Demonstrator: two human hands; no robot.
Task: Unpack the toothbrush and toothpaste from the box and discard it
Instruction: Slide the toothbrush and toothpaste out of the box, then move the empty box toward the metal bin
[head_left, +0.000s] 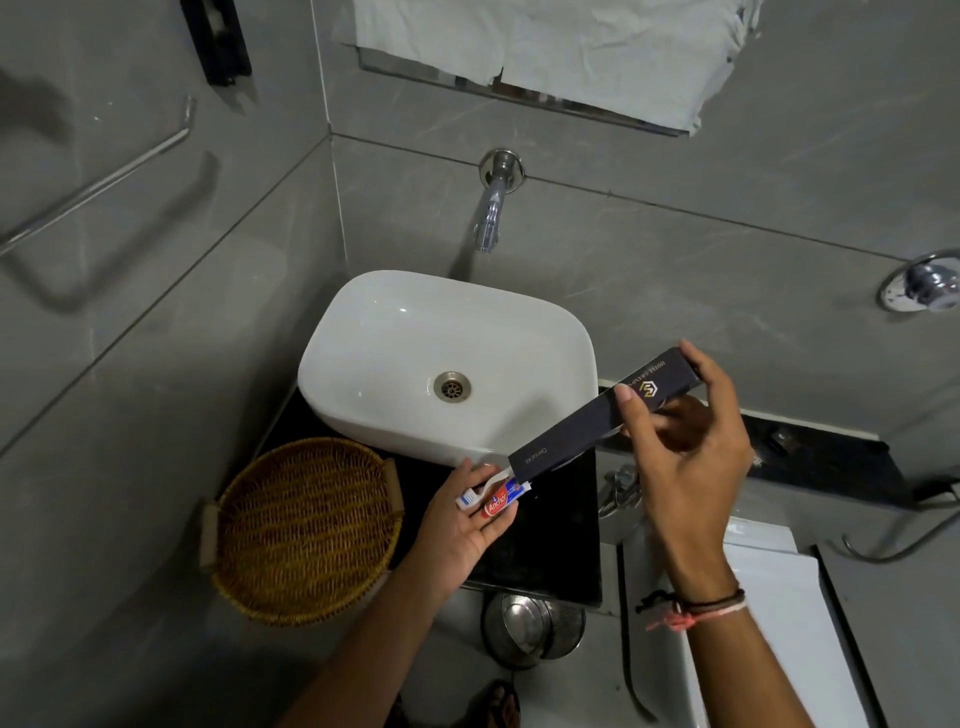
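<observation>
Hands meet over the front right corner of the sink (363, 332), and I see both at work. My right hand (680, 452) holds the long dark box (597, 421) near its upper end, thumb across the top face beside a gold emblem, the other fingers (675, 415) wrapped under it. The box slopes down to the left, its open lower end just above my left hand (462, 525).

That left hand is turned palm up, fingers curled loosely under what is coming out of the box. A toothbrush (475, 493) with a white handle and blue-and-white bristles sticks out of the opening, its head resting on my fingertips. Just beside it lies a small red, white and blue toothpaste tube (501, 500), its far end at the mouth of the box, the rest lying on my fingers. I cannot tell whether either is fully free of the box.

To the left on the black counter (550, 525) sits a round woven basket (306, 530), near my left hand but apart from it. A chrome tap (491, 208) comes out of the grey tiled wall above the sink. Below the counter edge stands a steel bin (530, 629). Thread bands (691, 608) circle my right wrist.
</observation>
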